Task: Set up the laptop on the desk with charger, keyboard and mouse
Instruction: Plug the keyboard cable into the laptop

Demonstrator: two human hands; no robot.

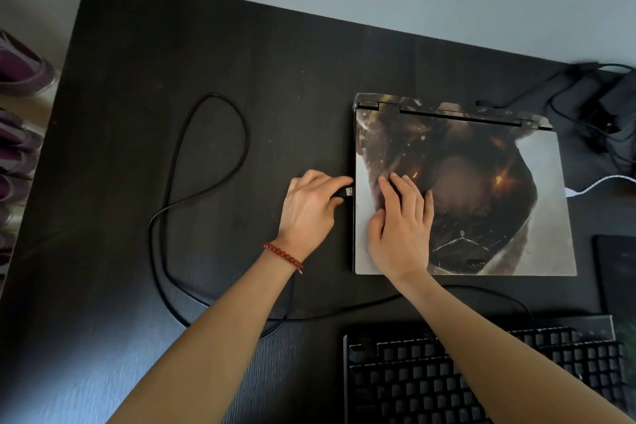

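Note:
A closed laptop (481, 189) with a printed picture on its lid lies on the black desk (172, 62). My left hand (309, 210) pinches a black USB plug (347, 192) right at the laptop's left edge. Its black cable (179, 155) loops over the desk's left half and runs back towards the black keyboard (430, 379) at the front. My right hand (402, 224) rests flat on the lid with straight fingers. A white cable (595, 184) reaches the laptop's right side. The black charger brick and its cords (605, 107) lie at the back right.
A dark pad (617, 272) lies to the right of the laptop. Beyond the desk's left edge, purple shoes (20, 69) sit on the floor. The wall runs along the desk's far edge.

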